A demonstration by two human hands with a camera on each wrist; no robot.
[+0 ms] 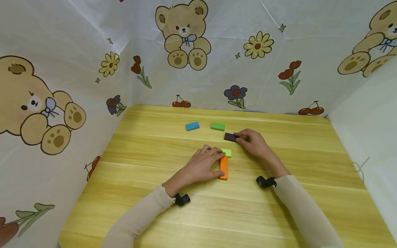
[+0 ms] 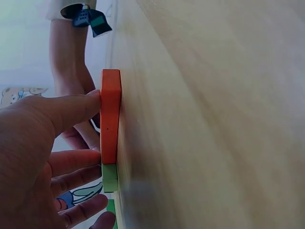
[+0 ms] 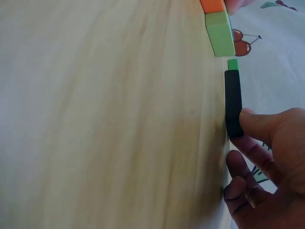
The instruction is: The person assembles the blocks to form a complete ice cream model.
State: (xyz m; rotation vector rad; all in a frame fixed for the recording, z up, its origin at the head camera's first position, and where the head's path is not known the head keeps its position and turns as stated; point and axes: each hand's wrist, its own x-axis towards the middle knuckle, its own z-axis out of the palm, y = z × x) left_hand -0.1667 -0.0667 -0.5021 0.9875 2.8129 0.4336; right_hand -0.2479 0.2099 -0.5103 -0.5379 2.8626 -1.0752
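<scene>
Right grip: thumb and index finger of the right hand [image 1: 254, 143] pinch the dark block [image 1: 230, 137], beyond and right of the orange block [image 1: 224, 168].
Left grip: the left hand [image 1: 203, 165] clasps nothing; thumb and index finger touch the orange block's top.
In between: the light green block [image 1: 228, 153], against the orange block's far end, partly covered by left fingers.
Farther beyond the orange block: the green block [image 1: 218, 126], with the blue block [image 1: 192, 126] farther left.
Arms: reaching in from either side of the orange block, left fingers spread.
Count: five blocks, one per colour; two black wrist devices [image 1: 266, 182].
</scene>
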